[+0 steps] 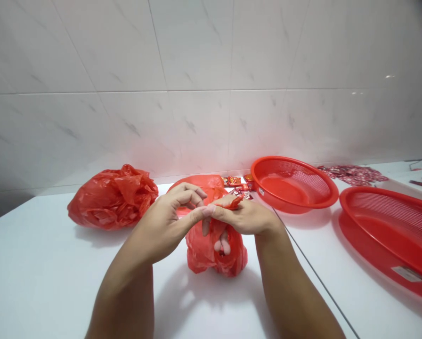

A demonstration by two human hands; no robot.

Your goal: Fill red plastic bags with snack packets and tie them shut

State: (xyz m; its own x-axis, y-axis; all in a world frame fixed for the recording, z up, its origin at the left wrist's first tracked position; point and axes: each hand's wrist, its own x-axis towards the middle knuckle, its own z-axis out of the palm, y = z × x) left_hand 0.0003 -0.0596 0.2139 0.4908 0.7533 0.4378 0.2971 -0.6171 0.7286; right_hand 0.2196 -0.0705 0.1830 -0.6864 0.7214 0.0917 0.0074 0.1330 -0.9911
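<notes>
A red plastic bag (pixel 206 252), its lower part bulging, is between my two hands over the white table. Curled around the bag's gathered top, my right hand (pixel 244 215) has a twisted strip of the film across it, and some of its fingertips show below. My left hand (pixel 177 209) meets it from the left, fingers bent and thumb tip against the right thumb. Red film shows between its fingers, though the exact pinch point is hidden. Behind the hands lies a red shape (pixel 197 180), partly covered, that I cannot identify.
Another full red plastic bag (pixel 112 200) sits at left. Small red packets (pixel 235 181) lie near the wall. Two red mesh baskets, a round one (pixel 292 206) and a nearer one (pixel 373 235), stand at right. Behind them is a pile of red-and-white packets (pixel 354 175). A seam (pixel 313 268) crosses the table.
</notes>
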